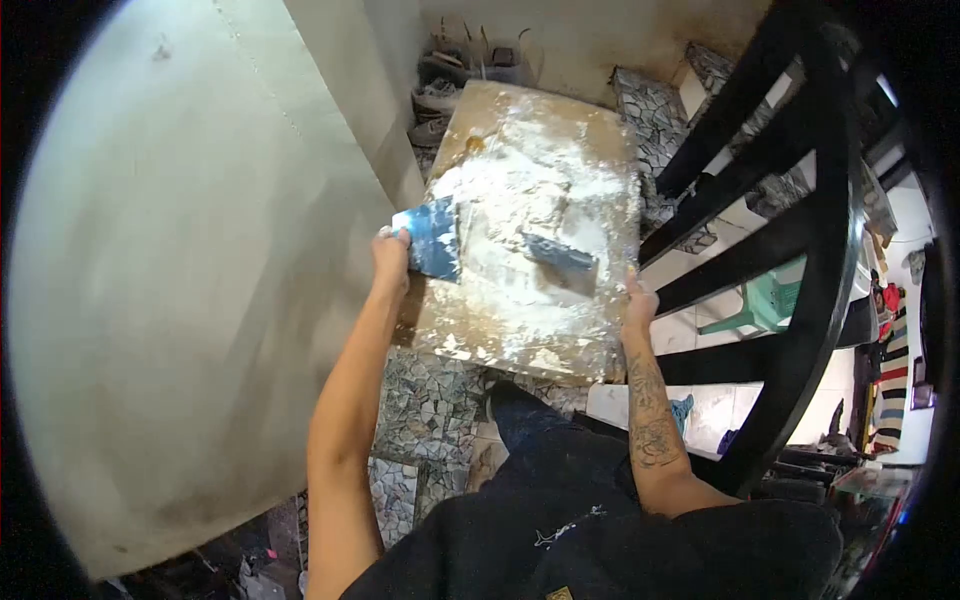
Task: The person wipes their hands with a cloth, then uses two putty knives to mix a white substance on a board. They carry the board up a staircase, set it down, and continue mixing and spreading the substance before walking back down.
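A wooden board point(435, 318), smeared with white paste point(515, 190), is held in front of me over the stairs. My left hand point(392, 258) is closed on a putty knife point(432, 240) with a wide bluish blade, which overlaps the board's left edge. Whether that hand also grips the board is hard to see. At the right edge, my right hand point(639, 302) is closed on the board, its fingers partly hidden. A second putty knife point(558, 252) rests in the paste near the board's middle.
A pale wall point(200, 250) rises close on my left. Black railing bars point(740, 240) curve along the right. Stone-patterned steps point(425, 400) lie below, and more steps point(650, 110) climb behind the board. Shoes point(437, 95) stand at the back. A green stool point(765, 300) is beyond the railing.
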The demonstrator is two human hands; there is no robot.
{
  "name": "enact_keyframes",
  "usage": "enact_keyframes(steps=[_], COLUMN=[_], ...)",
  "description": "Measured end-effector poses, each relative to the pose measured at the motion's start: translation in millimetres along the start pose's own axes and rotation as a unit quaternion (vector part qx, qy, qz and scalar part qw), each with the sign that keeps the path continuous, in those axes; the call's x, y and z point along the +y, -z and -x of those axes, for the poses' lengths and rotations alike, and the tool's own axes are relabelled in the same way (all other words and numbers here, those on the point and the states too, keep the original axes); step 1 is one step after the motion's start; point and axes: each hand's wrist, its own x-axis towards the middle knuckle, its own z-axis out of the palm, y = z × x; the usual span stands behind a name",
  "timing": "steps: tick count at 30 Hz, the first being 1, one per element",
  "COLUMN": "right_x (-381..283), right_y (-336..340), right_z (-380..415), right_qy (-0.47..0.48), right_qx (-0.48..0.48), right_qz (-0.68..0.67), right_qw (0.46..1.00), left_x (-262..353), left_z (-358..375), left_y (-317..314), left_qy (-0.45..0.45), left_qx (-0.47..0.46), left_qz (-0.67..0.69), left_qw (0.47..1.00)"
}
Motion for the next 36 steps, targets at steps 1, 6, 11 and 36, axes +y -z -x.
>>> enact_keyframes(steps=[1, 6, 11, 36], right_x=[-3.0, 8.1, 3.2, -52.7], right_y=[-1.2, -13.7, -18.5, -64.9], right_z=[6.2, -5.1, -10.3, -4.9], right_qy=[0.011, 0.032, 0.032, -0.070], right_qx=[0.018, 0.028, 0.026, 0.069], right_qz=[0.015, 0.020, 0.077, 0.127], right_qw=[1.000, 0.999, 0.996, 0.987], left_x=[-8.3, -19.9, -9.7, 21.1], left_z=[-5.5, -25.8, -26.4, -69.2], left_y=[0.3, 10.0, 8.7, 12.8], left_qy=[-0.014, 0.014, 0.032, 0.121], left_qx=[0.013, -0.010, -0.022, 0.043], left_qz=[0.008, 0.036, 0.115, 0.053], left_qw=[1.000, 0.999, 0.993, 0.990])
